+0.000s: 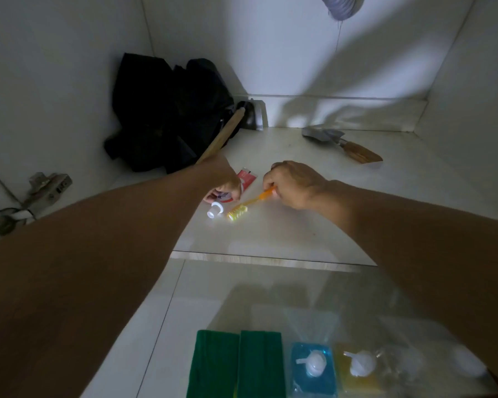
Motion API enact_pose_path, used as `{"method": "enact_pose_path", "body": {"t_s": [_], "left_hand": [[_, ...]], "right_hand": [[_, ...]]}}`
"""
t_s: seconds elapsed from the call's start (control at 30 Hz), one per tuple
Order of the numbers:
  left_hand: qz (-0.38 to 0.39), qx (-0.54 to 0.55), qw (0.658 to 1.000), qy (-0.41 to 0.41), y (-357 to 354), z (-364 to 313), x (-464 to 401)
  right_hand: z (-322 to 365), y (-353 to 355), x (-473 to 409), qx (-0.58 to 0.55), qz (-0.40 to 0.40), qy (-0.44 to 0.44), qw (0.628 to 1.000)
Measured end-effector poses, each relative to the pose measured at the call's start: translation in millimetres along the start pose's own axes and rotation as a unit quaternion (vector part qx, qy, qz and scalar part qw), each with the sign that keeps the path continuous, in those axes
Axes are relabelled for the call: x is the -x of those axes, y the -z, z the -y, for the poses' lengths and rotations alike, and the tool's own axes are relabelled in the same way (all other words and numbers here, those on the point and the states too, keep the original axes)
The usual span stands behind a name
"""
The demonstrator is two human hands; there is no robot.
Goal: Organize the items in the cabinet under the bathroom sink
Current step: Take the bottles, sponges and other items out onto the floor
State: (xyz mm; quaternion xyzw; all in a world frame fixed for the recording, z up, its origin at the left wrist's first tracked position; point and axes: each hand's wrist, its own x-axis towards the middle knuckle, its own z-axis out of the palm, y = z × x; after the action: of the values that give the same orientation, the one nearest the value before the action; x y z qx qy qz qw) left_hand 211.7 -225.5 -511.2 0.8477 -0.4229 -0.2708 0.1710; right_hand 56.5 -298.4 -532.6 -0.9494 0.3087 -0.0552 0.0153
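Left hand (226, 182) fingers grip the soft, light toothpaste tube (227, 196) mid-body; right hand (293, 183) fingers pinch the stiff, light, slippery toothbrush (252, 201) by its handle end, bristles clear.

Dim white cabinet interior under a sink

From the grey ribbed drain hose (341, 5) at the top, white back wall (270, 53) drops to a pale shelf floor (285, 225); side walls flank it, glossy floor tiles (213, 291) lie nearest, light patchy.
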Motion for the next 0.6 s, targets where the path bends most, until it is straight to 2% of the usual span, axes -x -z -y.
{"method": "enact_pose_path", "body": {"t_s": [0.1, 0.3, 0.4, 0.6], "left_hand": [[0.014, -0.006, 1.000, 0.023, 3.3, 12.2, 2.6], [0.032, -0.062, 0.997, 0.014, 17.5, 16.0, 16.6], [0.044, -0.055, 0.997, 0.008, 27.4, 13.2, 31.7], [-0.005, 0.015, 0.999, -0.039, 49.4, 12.6, 58.1]], "right_hand": [[0.2, 5.5, 5.1, 0.034, 0.001, 0.010, 0.999], [4.9, 21.4, 19.5, 0.076, -0.002, 0.011, 0.997], [11.2, 28.5, 30.6, 0.082, 0.006, -0.002, 0.997], [26.1, 44.2, 55.4, 0.077, 0.033, -0.039, 0.996]]}}
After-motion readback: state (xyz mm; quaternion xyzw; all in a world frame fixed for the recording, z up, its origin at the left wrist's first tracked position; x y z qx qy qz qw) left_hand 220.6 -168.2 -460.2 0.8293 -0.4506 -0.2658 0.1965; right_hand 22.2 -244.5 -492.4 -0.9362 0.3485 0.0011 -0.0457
